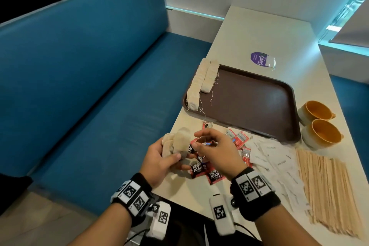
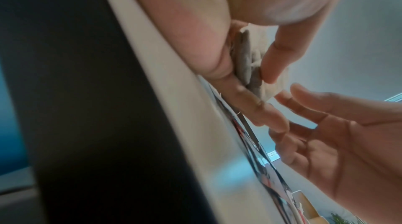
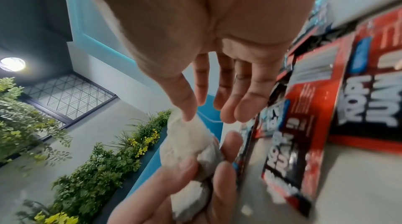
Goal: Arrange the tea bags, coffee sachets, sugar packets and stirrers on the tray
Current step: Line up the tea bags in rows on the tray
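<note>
My left hand (image 1: 159, 156) pinches a bunch of tea bags (image 1: 175, 142); my right hand (image 1: 215, 150) hovers beside, fingers loose, holding nothing. They're light, soft, tearable: grip the bodies, not the strings.

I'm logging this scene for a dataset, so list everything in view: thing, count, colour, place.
Tray: one, brown, mid-table.
Tea bags on tray: two rows, beige, along its left edge.
Held tea bags: a bunch, beige, in the left hand.
Coffee sachets: several, red and black, near table edge.
Sugar packets: many, white, right of the sachets.
Stirrers: a heap, pale wood, far right.
Cups: two, orange inside, right of the tray.
Sticker: one, purple, beyond the tray.
Table: one, cream.
Bench: one, blue, left.
Left hand: grips tea bags.
Right hand: fingers straight, beside the bunch.
</note>
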A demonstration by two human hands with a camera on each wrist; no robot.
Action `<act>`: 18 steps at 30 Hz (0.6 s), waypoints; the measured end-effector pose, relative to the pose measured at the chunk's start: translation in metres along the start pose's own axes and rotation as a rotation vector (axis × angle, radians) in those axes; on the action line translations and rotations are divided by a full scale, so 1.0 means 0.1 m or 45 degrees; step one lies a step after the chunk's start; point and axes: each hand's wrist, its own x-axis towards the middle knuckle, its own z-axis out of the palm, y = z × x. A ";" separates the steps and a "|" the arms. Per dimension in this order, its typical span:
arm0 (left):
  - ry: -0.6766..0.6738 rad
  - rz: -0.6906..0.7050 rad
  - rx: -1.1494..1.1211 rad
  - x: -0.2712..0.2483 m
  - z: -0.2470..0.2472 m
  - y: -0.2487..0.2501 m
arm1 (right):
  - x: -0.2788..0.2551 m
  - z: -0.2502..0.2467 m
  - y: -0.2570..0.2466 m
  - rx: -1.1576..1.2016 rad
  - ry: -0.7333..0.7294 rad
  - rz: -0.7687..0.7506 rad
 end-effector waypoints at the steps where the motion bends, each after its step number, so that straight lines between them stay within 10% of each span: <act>1: -0.004 -0.006 0.001 0.00 0.00 0.00 | -0.02 0.06 0.00 0.035 0.007 -0.004; 18: 0.055 -0.081 0.097 -0.01 0.01 0.04 | -0.05 0.07 0.04 0.086 0.061 0.039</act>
